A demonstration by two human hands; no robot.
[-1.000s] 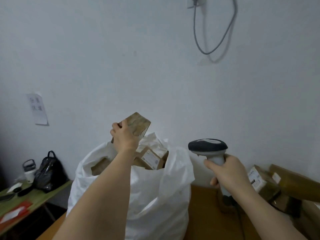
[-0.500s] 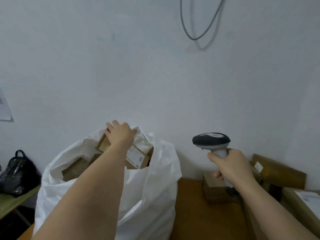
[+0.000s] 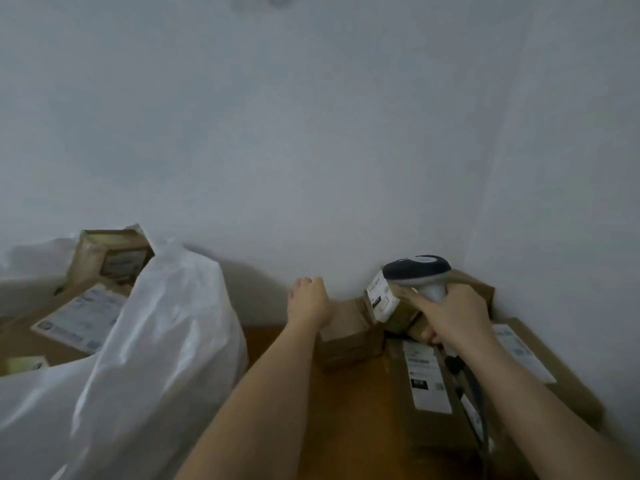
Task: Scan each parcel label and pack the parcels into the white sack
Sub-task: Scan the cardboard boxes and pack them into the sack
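The white sack (image 3: 156, 341) stands at the near left on the brown surface (image 3: 346, 410), labelled parcels (image 3: 79, 317) showing in its mouth. Farther right, the right hand (image 3: 453, 317) grips the scanner (image 3: 420, 271) over more parcels, while the left hand (image 3: 308, 303), fingers loosely curled and holding nothing, hovers beside a small box (image 3: 349, 341) near the wall.

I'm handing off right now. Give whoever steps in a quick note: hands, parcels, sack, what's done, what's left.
Left hand: holds nothing, fingers loosely curled, reaching above the small brown box by the wall.
Right hand: grips the scanner, resting against the tilted labelled parcel.
White sack: at left, open, with several labelled parcels already inside.
Left: the small box, the tilted parcel and the flat labelled parcels on the table still need scanning and packing.
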